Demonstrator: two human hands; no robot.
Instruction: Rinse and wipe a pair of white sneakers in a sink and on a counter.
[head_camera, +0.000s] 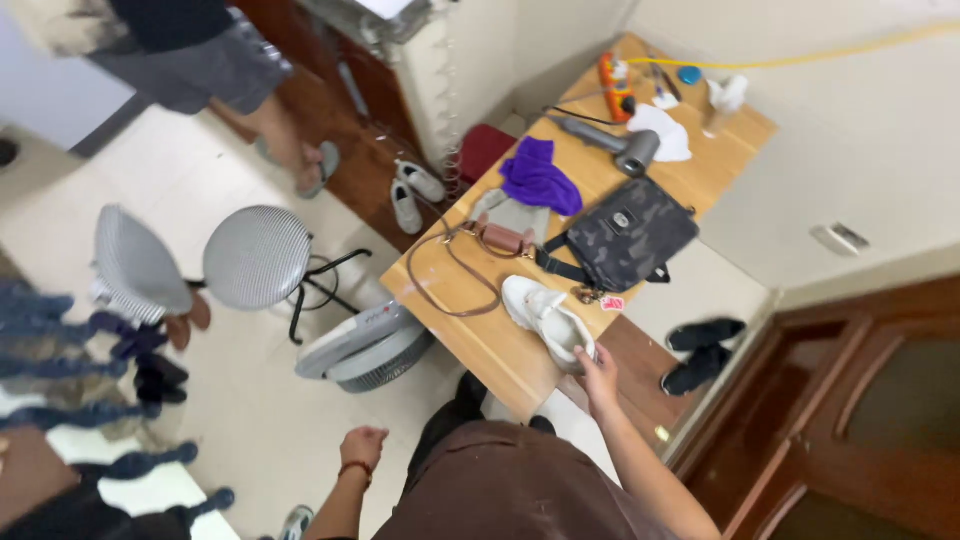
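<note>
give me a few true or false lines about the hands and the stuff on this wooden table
1. The right hand touches the white shoe at the table's near edge. True.
2. The left hand holds the purple cloth. False: it hangs closed over the floor, holding nothing visible; the cloth lies on the wooden table.
3. The camouflage bag lies beside the white shoe. True.
4. The grey hair dryer lies on the floor. False: it lies on the table, beyond the bag.
5. Two round stools stand left of the table. True.
</note>
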